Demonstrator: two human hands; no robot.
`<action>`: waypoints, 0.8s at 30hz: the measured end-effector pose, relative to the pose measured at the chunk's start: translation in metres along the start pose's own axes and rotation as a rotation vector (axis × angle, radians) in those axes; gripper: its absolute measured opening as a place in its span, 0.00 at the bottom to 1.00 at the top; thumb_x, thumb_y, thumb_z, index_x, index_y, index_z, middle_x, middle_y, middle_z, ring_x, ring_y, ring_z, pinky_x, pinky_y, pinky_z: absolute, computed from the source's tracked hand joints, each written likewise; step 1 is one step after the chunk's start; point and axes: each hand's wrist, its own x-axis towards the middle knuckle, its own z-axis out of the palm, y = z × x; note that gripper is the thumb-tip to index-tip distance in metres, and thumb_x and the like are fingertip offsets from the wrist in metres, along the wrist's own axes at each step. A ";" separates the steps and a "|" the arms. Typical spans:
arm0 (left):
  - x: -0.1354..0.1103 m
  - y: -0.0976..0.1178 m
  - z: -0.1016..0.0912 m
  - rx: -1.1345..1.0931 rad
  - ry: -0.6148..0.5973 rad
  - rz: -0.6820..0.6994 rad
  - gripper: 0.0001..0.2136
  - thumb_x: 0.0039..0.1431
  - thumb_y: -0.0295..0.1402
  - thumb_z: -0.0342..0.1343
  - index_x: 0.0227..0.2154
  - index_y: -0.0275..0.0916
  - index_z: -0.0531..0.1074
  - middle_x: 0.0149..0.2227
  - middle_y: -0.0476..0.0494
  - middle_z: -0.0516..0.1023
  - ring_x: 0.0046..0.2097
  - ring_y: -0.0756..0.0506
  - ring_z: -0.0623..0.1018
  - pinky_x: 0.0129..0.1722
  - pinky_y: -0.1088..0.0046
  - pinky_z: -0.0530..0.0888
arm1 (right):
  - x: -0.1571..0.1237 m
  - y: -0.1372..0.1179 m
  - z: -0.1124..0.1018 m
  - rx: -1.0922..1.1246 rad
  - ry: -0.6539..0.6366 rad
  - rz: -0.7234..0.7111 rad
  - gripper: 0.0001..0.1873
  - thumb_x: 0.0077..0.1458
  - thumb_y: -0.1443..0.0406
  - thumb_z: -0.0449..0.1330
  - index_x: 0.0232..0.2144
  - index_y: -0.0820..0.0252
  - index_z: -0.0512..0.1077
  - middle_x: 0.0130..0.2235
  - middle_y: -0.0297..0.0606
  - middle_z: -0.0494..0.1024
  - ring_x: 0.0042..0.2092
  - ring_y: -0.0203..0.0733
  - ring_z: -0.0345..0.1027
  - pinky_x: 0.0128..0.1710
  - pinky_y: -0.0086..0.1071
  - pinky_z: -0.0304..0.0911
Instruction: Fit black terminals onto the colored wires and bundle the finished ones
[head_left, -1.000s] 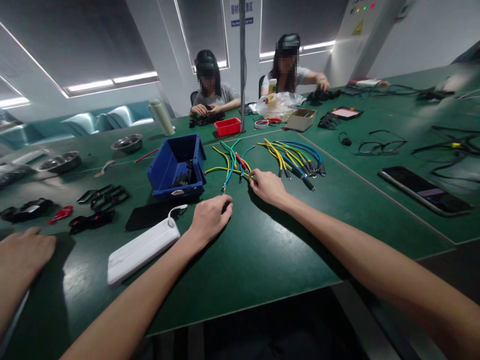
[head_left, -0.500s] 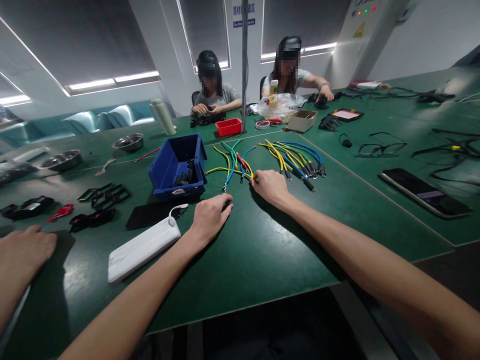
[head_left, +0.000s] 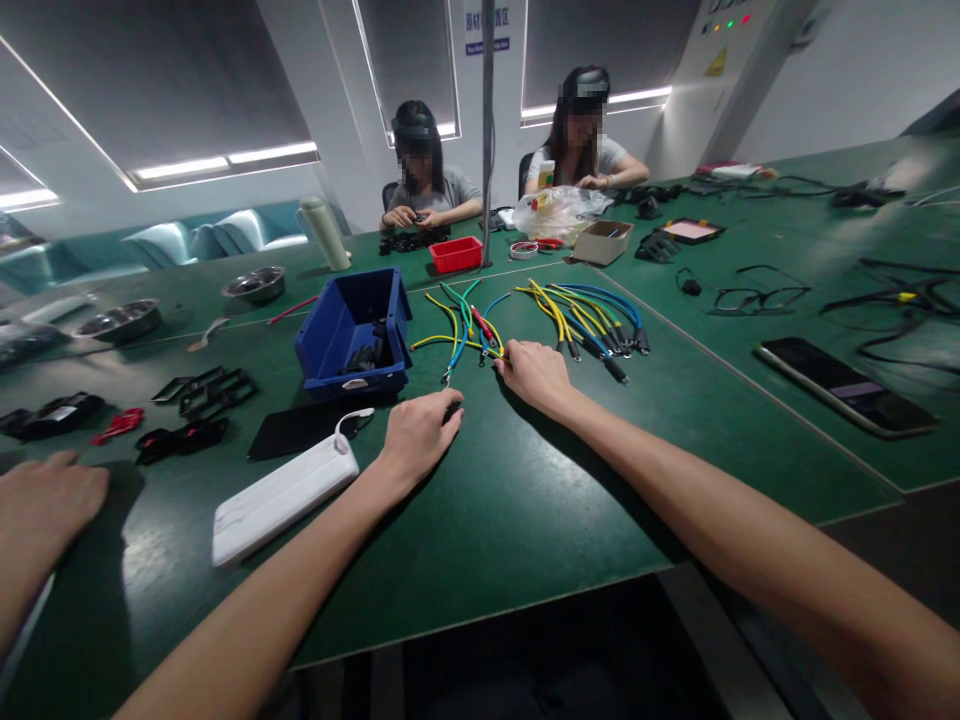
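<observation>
Green tabletop point(head_left: 495, 560): blue cable point(head_left: 455, 361) laid lengthwise, forward of nearer left hand point(head_left: 420, 432), dark piece point(head_left: 452, 410) pinched therein; right hand point(head_left: 536, 376) set apart at yellow cable end point(head_left: 497, 351), grip unclear.

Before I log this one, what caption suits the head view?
Left hand holding a small black piece, right hand at the coloured wires, blue bin nearby.

Slender loose wires point(head_left: 455, 318), yellow, green and blue with a short red one among them, lie crossed on the green tabletop point(head_left: 540, 500), metal terminals showing on several ends; one yellow wire point(head_left: 498, 352) is pinched in the right hand point(head_left: 536, 375), and a small, mostly hidden black piece point(head_left: 451, 410) sits in the left hand point(head_left: 418, 435).
</observation>
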 end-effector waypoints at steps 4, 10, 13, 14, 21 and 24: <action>0.000 0.000 0.001 0.002 0.001 0.006 0.07 0.62 0.35 0.51 0.41 0.43 0.71 0.37 0.48 0.81 0.35 0.46 0.79 0.35 0.72 0.69 | 0.001 0.003 0.004 0.022 0.096 -0.036 0.19 0.62 0.55 0.50 0.46 0.62 0.68 0.44 0.49 0.75 0.47 0.53 0.68 0.42 0.38 0.62; 0.000 -0.001 0.001 0.004 -0.008 0.007 0.07 0.62 0.34 0.51 0.41 0.43 0.71 0.38 0.48 0.81 0.38 0.45 0.79 0.37 0.72 0.70 | 0.004 0.005 0.012 0.073 0.093 -0.183 0.27 0.62 0.57 0.51 0.59 0.65 0.59 0.51 0.50 0.73 0.54 0.52 0.63 0.52 0.41 0.58; 0.000 -0.001 0.002 0.004 -0.007 0.008 0.07 0.62 0.34 0.51 0.41 0.43 0.71 0.38 0.47 0.81 0.39 0.45 0.79 0.38 0.71 0.71 | 0.006 0.005 0.015 0.094 0.064 -0.244 0.24 0.63 0.60 0.49 0.58 0.63 0.62 0.55 0.48 0.71 0.57 0.50 0.60 0.54 0.41 0.55; 0.000 0.000 0.002 0.005 -0.006 0.006 0.07 0.61 0.34 0.51 0.41 0.43 0.71 0.38 0.47 0.81 0.39 0.44 0.79 0.37 0.71 0.71 | 0.007 0.005 0.015 0.097 0.054 -0.259 0.22 0.63 0.61 0.49 0.57 0.62 0.63 0.56 0.47 0.70 0.58 0.49 0.59 0.55 0.41 0.55; -0.001 0.002 0.003 -0.011 -0.015 0.005 0.08 0.62 0.34 0.51 0.42 0.43 0.71 0.39 0.47 0.81 0.40 0.44 0.80 0.38 0.71 0.71 | 0.009 0.001 0.014 0.104 0.023 -0.304 0.21 0.61 0.65 0.49 0.56 0.63 0.65 0.53 0.48 0.73 0.60 0.46 0.59 0.56 0.38 0.53; -0.002 0.002 0.002 -0.014 -0.018 0.013 0.08 0.62 0.33 0.51 0.42 0.43 0.71 0.39 0.47 0.81 0.40 0.44 0.79 0.38 0.71 0.71 | 0.009 0.000 0.013 0.109 0.024 -0.322 0.21 0.62 0.64 0.49 0.56 0.64 0.65 0.53 0.49 0.73 0.60 0.47 0.59 0.56 0.39 0.53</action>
